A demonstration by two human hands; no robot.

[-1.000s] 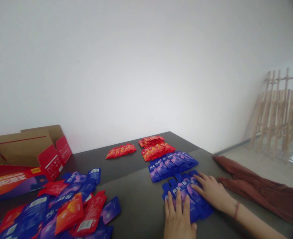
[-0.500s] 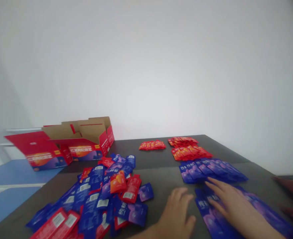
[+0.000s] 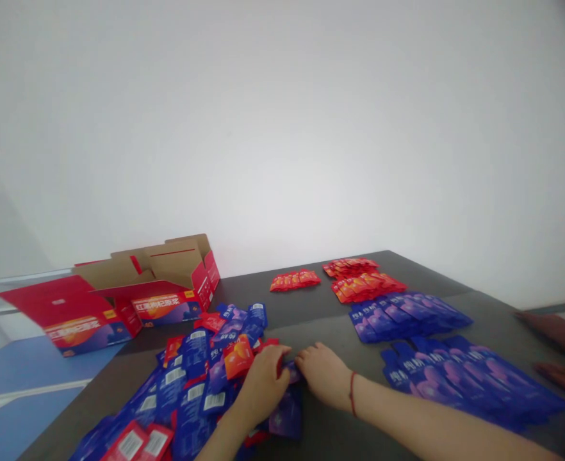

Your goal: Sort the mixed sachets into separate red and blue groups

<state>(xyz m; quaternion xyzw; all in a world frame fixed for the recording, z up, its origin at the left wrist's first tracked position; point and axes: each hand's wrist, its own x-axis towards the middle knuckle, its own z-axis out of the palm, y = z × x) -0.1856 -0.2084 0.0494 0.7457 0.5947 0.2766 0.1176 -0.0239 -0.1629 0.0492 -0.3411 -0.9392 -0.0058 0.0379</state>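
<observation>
My left hand (image 3: 266, 381) is at the right edge of a mixed heap of blue and red sachets (image 3: 193, 355), its fingers curled and thumb against a blue sachet (image 3: 293, 371). From the other side, my right hand (image 3: 325, 376) has its bent fingertips on that same sachet's edge; the fingers partly cover it. Another blue sachet (image 3: 285, 416) lies flat just below the hands. To the right, blue sachets (image 3: 455, 378) overlap in a fanned row. Behind it is a second blue row (image 3: 405, 315).
Fanned red sachets (image 3: 366, 287) lie beyond the blue rows, with a smaller red row (image 3: 294, 280) nearer the middle. Open red cartons (image 3: 167, 307) stand at the back left, beside blue shelving (image 3: 71, 365). Blurred brown shapes (image 3: 558, 333) are at the right edge.
My right hand has left the near blue row and moved left to the heap. My left hand has moved left onto the heap's edge, and both now meet at a blue sachet.
</observation>
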